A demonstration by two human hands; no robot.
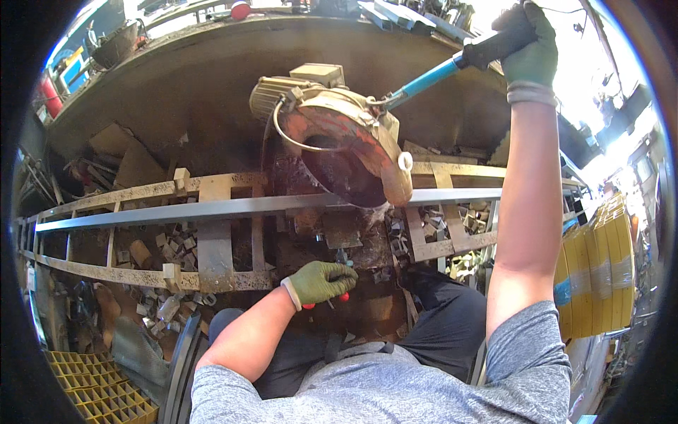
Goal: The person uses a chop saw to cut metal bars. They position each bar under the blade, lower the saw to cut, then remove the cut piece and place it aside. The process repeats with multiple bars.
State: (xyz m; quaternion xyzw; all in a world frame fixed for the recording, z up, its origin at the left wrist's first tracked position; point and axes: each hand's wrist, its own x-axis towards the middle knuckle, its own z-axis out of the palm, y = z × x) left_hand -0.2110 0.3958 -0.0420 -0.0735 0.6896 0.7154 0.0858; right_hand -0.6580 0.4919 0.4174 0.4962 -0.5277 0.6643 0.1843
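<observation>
two green-gloved hands are at a cut-off saw set midway along a long pale frame. the right hand is up high beyond the frame's far edge, its fingers wrapped around the black grip of a blue lever that joins the saw. the left hand is low, level with the frame's near edge in the middle gap, fingers curled and pressed together near two red knobs; i cannot tell what they pinch, if anything. a grey metal bar lies lengthwise on the frame, nearer its far edge, from the left end until the saw hides it, and shows again on the right. small pale offcuts lie below the frame's left half.
</observation>
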